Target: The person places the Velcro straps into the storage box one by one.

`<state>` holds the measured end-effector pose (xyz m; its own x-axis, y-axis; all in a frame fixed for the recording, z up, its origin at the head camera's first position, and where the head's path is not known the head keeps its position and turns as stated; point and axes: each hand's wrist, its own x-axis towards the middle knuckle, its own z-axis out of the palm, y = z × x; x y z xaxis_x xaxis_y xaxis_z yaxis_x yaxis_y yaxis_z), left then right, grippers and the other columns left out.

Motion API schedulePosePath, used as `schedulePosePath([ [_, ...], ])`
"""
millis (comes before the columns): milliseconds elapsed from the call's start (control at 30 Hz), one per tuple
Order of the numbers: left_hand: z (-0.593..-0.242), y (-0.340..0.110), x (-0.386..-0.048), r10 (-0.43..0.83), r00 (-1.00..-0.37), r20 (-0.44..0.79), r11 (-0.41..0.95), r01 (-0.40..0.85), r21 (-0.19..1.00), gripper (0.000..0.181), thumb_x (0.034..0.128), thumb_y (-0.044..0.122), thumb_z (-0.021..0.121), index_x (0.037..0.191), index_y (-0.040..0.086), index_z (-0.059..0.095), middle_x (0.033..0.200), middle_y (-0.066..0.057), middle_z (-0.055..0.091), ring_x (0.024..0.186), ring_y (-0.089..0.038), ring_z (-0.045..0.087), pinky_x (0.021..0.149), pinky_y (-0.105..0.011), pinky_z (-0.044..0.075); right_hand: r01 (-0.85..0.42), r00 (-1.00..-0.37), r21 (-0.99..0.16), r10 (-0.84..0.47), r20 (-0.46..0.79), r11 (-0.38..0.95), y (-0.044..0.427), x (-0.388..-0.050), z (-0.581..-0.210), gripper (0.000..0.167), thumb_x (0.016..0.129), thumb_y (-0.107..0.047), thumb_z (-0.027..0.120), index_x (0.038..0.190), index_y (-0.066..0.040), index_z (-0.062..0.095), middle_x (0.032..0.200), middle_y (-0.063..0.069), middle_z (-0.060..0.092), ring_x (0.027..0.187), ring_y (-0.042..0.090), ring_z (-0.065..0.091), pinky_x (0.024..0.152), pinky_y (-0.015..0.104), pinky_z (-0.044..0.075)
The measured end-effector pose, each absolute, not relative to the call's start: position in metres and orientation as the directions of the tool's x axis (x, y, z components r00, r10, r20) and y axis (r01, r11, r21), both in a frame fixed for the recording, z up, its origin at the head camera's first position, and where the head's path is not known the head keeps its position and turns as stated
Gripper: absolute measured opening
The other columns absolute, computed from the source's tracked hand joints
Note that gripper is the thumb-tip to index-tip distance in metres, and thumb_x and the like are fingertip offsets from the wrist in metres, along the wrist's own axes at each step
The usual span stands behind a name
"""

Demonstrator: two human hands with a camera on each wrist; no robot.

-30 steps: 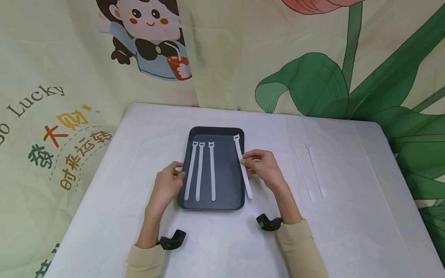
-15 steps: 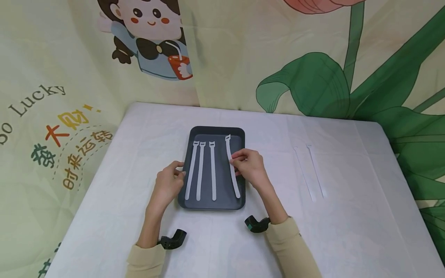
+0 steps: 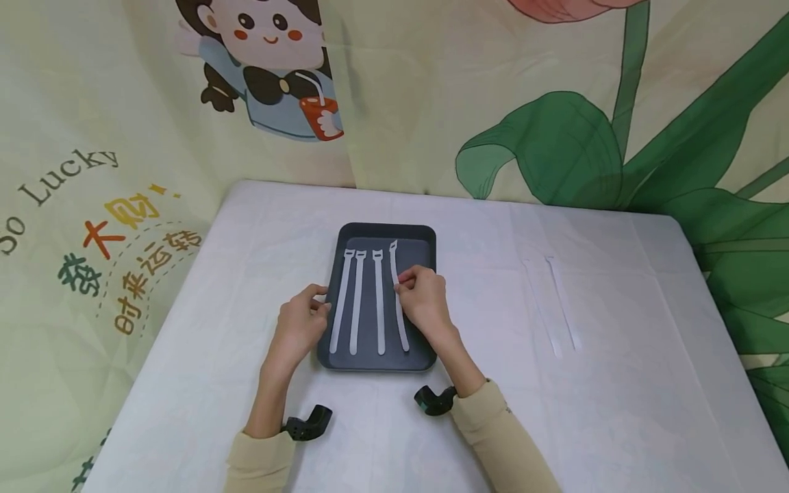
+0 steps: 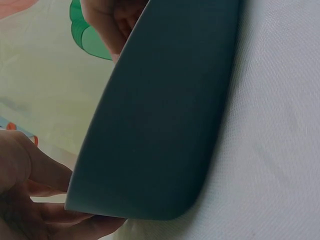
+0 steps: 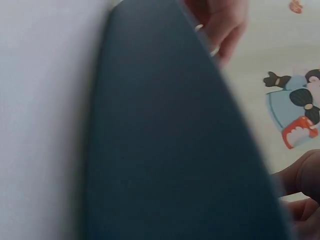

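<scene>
White straps [image 3: 379, 301] look about half to two-thirds placed: left to right, three lie side by side in the dark tray [image 3: 419, 234], a fourth strap [image 3: 402, 330] hangs over or on its floor beside them, and two faint straps [image 3: 562, 303] lie apart on the worktop [image 3: 370, 438]. Left hand's [image 3: 301, 318] grip curls at the tray's left rim; right hand's [image 3: 425, 301] grip pinches the fourth strap mid-length.
</scene>
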<state>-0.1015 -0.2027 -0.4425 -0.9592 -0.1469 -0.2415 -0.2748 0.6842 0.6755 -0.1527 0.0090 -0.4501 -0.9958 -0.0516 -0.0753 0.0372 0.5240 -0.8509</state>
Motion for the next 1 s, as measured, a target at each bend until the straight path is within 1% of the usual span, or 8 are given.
schedulePosePath([
  [100,-0.443,-0.202,-0.103,-0.146,-0.959,-0.244,0.682,-0.276,0.677,0.039,0.1028,0.009,0.053,0.139,-0.002,0.057,0.113,-0.028,0.071,0.093,-0.034,0.070,0.074,-0.042,0.056,0.041,-0.997,-0.828,-0.036,-0.074,0.560,0.005,-0.155,-0.455,0.007,0.091,-0.001,0.073,0.097,0.001,0.074,0.081,0.011,0.074,0.068,0.018,0.066,0.063,0.029,0.053],
  [267,-0.442,-0.199,-0.104,-0.154,-0.957,-0.244,0.683,-0.282,0.673,0.039,0.1028,0.010,0.053,0.140,-0.001,0.058,0.113,-0.027,0.072,0.093,-0.034,0.070,0.075,-0.042,0.056,0.031,-0.997,-0.809,-0.036,-0.065,0.587,0.001,-0.157,-0.460,0.005,0.090,0.000,0.071,0.094,0.002,0.074,0.083,0.014,0.076,0.073,0.022,0.070,0.066,0.033,0.057],
  [500,-0.442,-0.198,-0.104,-0.157,-0.959,-0.236,0.683,-0.278,0.676,0.038,0.1026,0.009,0.053,0.139,-0.002,0.058,0.112,-0.028,0.072,0.092,-0.034,0.069,0.073,-0.041,0.055,0.006,-0.997,-0.782,-0.055,-0.052,0.623,-0.003,-0.159,-0.465,0.005,0.091,0.000,0.072,0.094,0.003,0.073,0.085,0.014,0.076,0.073,0.024,0.072,0.066,0.035,0.058],
  [700,-0.444,-0.197,-0.105,-0.160,-0.957,-0.241,0.684,-0.283,0.672,0.039,0.1029,0.009,0.053,0.140,-0.002,0.057,0.113,-0.028,0.071,0.090,-0.032,0.069,0.072,-0.040,0.055,-0.006,-0.998,-0.753,-0.050,-0.036,0.658,-0.006,-0.161,-0.471,0.004,0.091,-0.002,0.072,0.092,0.002,0.072,0.086,0.015,0.075,0.074,0.026,0.072,0.066,0.039,0.058],
  [1000,-0.446,-0.196,-0.107,-0.176,-0.954,-0.243,0.682,-0.296,0.668,0.039,0.1032,0.010,0.053,0.140,-0.001,0.057,0.114,-0.027,0.071,0.091,-0.033,0.069,0.073,-0.039,0.055,-0.035,-0.999,-0.718,-0.045,0.005,0.695,-0.008,-0.160,-0.475,0.007,0.091,-0.005,0.073,0.094,0.002,0.071,0.087,0.017,0.075,0.075,0.030,0.073,0.069,0.044,0.059],
])
